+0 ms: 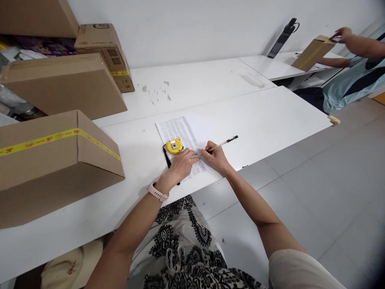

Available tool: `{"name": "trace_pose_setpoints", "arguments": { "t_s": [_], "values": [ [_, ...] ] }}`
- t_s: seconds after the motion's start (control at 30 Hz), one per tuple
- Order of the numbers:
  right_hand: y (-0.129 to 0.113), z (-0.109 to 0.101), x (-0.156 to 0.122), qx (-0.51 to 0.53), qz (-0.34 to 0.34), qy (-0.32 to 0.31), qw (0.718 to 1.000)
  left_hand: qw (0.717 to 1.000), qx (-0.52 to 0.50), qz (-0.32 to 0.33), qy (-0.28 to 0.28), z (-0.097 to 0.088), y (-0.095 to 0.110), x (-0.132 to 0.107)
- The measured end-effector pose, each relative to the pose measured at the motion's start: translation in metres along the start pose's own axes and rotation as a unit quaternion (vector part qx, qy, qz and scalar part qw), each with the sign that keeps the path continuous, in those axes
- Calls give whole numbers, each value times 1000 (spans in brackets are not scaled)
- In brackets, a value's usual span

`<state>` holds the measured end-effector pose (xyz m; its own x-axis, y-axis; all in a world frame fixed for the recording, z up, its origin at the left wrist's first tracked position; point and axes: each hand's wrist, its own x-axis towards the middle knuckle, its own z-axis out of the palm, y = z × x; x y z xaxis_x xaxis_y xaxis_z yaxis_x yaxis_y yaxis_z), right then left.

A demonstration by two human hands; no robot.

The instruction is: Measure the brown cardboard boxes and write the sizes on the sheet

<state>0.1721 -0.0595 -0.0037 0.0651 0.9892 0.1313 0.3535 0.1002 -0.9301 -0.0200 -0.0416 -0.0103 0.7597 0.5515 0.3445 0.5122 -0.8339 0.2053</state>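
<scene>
A printed sheet of paper (pixel 177 128) lies on the white table (pixel 258 116). A yellow tape measure (pixel 174 146) with a black strap rests on the sheet. My left hand (pixel 181 163) lies flat on the paper just below the tape measure, fingers stretched out, a pink watch on the wrist. My right hand (pixel 215 157) grips a pen (pixel 222 143), its tip touching the paper's right edge.
Taped cardboard boxes stand at the left: a large one (pixel 51 160) near me, another (pixel 63 82) behind it, a smaller one (pixel 105 52) by the wall. At the far right another person (pixel 351 72) handles a box (pixel 313 52) on a second table. Grey tiled floor lies to the right.
</scene>
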Motion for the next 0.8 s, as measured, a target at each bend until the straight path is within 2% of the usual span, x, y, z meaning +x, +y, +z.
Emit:
{"name": "trace_pose_setpoints", "arguments": {
  "t_s": [0.27, 0.53, 0.8],
  "values": [
    [-3, -1, 0, -5, 1, 28, 1000, 1000, 2, 1, 9, 1, -1, 0],
    [-4, 0, 0, 3, 6, 22, 1000, 1000, 7, -4, -8, -2, 1, 0],
    [-5, 0, 0, 0, 5, 19, 1000, 1000, 12, -5, 0, 0, 1, 0]
  ]
}}
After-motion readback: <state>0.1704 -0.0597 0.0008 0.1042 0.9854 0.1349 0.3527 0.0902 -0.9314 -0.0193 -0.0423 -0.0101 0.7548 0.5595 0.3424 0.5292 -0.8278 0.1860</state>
